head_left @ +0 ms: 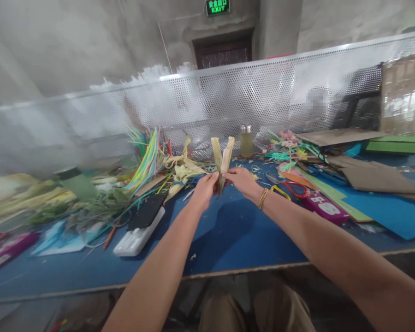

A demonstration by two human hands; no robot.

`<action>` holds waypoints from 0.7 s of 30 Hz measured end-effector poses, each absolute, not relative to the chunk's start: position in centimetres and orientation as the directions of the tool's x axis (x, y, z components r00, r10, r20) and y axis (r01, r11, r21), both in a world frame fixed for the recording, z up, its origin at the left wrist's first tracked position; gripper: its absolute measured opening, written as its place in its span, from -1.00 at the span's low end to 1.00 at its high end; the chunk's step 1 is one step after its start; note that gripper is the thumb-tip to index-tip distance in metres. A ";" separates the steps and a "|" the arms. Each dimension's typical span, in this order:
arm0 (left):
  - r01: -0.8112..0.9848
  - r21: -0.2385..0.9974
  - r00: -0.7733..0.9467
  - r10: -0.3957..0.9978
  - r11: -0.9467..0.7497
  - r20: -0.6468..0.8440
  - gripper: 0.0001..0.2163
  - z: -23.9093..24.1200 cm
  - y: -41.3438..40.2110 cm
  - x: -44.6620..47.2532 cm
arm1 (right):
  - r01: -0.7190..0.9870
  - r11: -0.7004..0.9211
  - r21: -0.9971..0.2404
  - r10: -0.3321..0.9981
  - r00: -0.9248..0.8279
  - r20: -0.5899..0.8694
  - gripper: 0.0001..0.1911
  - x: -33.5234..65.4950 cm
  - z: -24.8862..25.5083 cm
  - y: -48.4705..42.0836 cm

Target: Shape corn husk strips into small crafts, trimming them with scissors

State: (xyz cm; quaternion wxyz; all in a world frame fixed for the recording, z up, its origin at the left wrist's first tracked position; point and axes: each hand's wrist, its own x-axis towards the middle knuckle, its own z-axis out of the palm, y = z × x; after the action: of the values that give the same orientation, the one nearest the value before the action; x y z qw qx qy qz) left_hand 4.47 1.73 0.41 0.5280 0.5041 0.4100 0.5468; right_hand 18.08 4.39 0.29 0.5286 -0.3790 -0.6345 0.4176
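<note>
Two pale yellow-green strips of dried corn husk [227, 157] rise in a V above the blue table, their lower ends meeting between my hands. My left hand [205, 188] is closed, pinching the husk near its base. My right hand [242, 180] pinches it from the other side, fingers bent and a gold bracelet on the wrist. A short darker end of husk hangs below the fingers. Just left of my hands lies a heap of loose husks [185, 171], with colourful pipe-cleaner-like stems [147, 154] behind it.
A black phone [147, 211] rests on a white box [138, 237] at left. On the right lie red-handled scissors [295, 189], a purple power strip [323, 207], coloured sheets and cardboard [380, 174]. A bottle [246, 142] stands before the perforated metal screen [273, 97].
</note>
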 end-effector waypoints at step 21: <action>-0.330 0.944 0.023 0.999 -0.020 0.029 -0.83 -0.3 2.2 4.7 | -0.019 0.425 -0.905 0.904 -0.028 0.426 -0.83 17.3 -1.1 5.2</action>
State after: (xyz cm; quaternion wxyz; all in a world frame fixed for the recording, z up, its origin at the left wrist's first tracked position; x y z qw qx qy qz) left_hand 4.73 2.22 -0.34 0.5773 0.4222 0.3960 0.5758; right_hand 17.32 5.21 -1.14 0.5923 -0.3681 -0.6016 0.3897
